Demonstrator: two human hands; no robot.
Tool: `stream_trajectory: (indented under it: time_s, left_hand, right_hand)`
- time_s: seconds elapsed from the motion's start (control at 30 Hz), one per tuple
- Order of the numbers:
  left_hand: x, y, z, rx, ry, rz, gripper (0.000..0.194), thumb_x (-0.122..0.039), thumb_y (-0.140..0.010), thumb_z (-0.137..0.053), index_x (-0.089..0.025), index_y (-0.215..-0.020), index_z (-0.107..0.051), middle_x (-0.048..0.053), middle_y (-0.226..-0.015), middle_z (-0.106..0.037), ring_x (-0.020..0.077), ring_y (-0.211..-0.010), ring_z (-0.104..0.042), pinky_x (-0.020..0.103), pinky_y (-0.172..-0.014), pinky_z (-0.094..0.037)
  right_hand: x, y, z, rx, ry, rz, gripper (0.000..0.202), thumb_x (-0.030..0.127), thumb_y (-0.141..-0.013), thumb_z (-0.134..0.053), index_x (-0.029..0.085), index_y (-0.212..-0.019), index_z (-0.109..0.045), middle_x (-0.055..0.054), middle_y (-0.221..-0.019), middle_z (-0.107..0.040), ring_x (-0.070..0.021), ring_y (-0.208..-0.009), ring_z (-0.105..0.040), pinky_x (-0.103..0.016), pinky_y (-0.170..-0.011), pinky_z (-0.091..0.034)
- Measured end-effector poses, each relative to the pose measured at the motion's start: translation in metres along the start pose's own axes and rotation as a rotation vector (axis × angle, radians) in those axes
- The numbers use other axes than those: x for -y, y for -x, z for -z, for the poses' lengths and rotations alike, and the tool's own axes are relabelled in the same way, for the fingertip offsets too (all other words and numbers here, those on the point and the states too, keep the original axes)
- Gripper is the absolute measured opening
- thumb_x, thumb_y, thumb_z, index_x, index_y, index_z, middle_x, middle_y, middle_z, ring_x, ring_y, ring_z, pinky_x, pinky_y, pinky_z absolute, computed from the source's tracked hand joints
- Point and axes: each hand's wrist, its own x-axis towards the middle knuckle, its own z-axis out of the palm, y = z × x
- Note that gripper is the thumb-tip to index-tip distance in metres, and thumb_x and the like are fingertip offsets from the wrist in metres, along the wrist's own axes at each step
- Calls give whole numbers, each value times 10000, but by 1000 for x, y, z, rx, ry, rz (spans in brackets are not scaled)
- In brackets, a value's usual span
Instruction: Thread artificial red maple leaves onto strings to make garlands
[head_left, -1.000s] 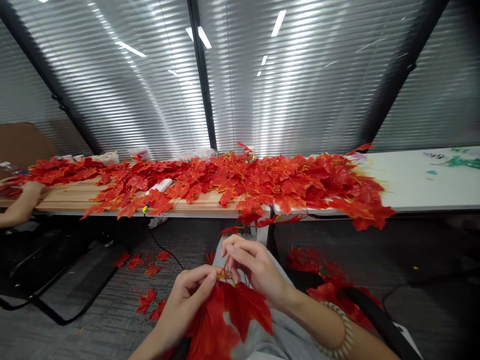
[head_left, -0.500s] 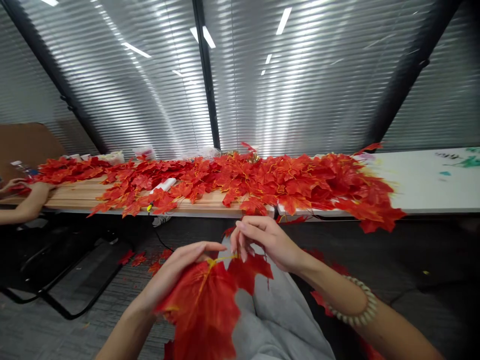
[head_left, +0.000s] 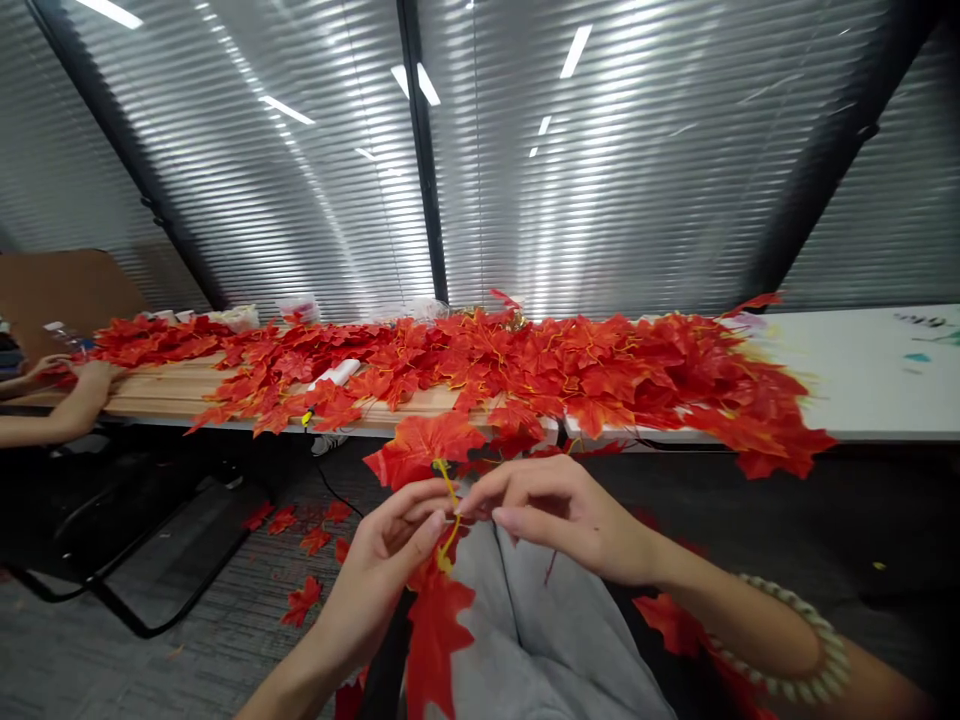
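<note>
An artificial maple leaf garland with a yellow stem [head_left: 449,480] hangs between my hands, above my lap. One red leaf [head_left: 425,447] points up toward the table and another leaf [head_left: 436,640] dangles below. My left hand [head_left: 401,530] is closed, pinching the stem between thumb and fingers. From the other side, my right hand [head_left: 559,510] has its bent fingertips on the same stem; the exact grip is partly hidden. A beaded bracelet [head_left: 821,650] circles my right forearm.
A long heap of red leaves [head_left: 585,365] covers much of the table [head_left: 885,390]. A white tool with a yellow tip [head_left: 337,374] lies among them. Fallen leaves [head_left: 304,600] dot the floor. At far left, another person's hands [head_left: 90,380] work near a black chair [head_left: 135,520].
The large leaf in front of my left hand has turned away; one leaf now stands above my fingers and another hangs below. My hands have come closer around the yellow stem.
</note>
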Motion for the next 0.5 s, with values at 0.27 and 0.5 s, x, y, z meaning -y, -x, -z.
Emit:
stream_trajectory:
  time_s: [0.27, 0.5]
  left_hand:
    - [-9, 8, -7, -132, -130, 1, 226, -300, -611, -771, -136, -745, -691, 47, -702, -717, 191, -666, -670, 254, -620, -549]
    - [-16, 8, -9, -88, -118, -110, 64, -179, -680, -718, -157, -721, -674, 7, -707, -697, 157, -689, -652, 186, -585, -523]
  right_hand:
    - [3, 8, -10, -106, 309, 119, 184, 143, -852, -481, 157, -696, -577, -63, -864, -680, -139, -766, -625, -250, -709, -488]
    - [7, 13, -18, -99, 444, 87, 136, 126, -853, -469, 150, -886, -599, -59, -862, -645, -134, -756, -592, -231, -701, -470]
